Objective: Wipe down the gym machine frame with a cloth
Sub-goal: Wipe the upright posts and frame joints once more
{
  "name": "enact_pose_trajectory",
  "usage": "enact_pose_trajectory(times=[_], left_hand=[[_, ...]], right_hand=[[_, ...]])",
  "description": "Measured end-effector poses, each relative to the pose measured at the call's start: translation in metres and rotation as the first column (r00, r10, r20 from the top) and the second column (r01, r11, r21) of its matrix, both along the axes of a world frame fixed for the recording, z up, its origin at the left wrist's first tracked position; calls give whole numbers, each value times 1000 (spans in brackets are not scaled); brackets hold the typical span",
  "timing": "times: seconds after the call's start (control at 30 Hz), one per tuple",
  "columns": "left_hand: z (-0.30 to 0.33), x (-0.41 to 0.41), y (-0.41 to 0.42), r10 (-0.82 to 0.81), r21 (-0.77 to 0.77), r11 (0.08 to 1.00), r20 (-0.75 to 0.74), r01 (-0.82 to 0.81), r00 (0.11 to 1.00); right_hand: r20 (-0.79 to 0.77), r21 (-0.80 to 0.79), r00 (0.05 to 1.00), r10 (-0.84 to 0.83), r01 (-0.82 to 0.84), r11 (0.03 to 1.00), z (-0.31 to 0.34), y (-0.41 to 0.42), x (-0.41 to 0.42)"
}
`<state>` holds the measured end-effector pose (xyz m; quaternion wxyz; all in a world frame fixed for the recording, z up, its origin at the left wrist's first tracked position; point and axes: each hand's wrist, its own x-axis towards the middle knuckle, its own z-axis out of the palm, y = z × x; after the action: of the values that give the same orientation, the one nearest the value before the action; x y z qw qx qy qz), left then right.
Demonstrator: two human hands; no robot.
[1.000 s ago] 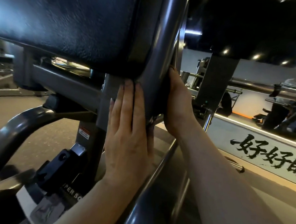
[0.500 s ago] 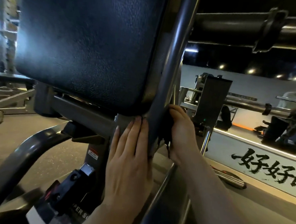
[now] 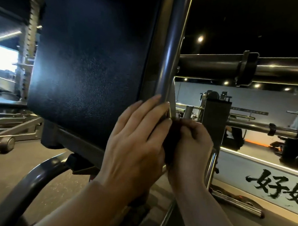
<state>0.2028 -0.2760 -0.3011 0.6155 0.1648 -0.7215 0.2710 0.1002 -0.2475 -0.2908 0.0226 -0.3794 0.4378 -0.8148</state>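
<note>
Against the slanted grey metal frame tube [image 3: 170,65] of the gym machine, both bare hands work close together at mid-height. Left hand [image 3: 134,146]: fingers straight and flat, grip wide, holding nothing, its fingertips [image 3: 164,106] resting on the tube just beside the edge of the big black leather-look back pad [image 3: 88,61]. Right hand [image 3: 193,146]: fingers curled, grip closed round a dark bunched cloth [image 3: 172,140]. The cloth sits between the two hands, pressed to the right side of the frame tube just below where the left fingertips lie; only a dark wad of it shows, the rest hidden by the hands.

Lower left, a curved dark steel tube [image 3: 28,187] sweeps down toward the grey floor [image 3: 5,171]. Far left on the floor, a grey dumbbell [image 3: 4,142] lies near another machine's base. To the right, a thick horizontal steel bar with a black collar clamp [image 3: 247,68] crosses at upper height. Behind it, a wall mirror [image 3: 259,104] shows more equipment. Beneath the mirror, a pale wall panel with large black brush-painted characters [image 3: 275,187].
</note>
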Motion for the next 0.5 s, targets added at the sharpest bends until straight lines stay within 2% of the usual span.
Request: enact_pose_trajectory(times=[0.1,0.23,0.33,0.5], left_hand=[[29,1,-7,67,11,998,62,-68,996],[69,0,-13,257,33,963,189,-268,948],[99,-10,-14,423,-39,904,236,-426,875],[124,-27,-14,666,-125,741,261,-660,699]], right_hand=[[-35,-168,999,39,-44,985,47,-11,4],[-154,-279,988,-14,-30,960,97,-31,0],[-217,-286,976,28,-91,954,126,-43,-16],[-351,-224,920,175,-265,938,153,-52,-41]])
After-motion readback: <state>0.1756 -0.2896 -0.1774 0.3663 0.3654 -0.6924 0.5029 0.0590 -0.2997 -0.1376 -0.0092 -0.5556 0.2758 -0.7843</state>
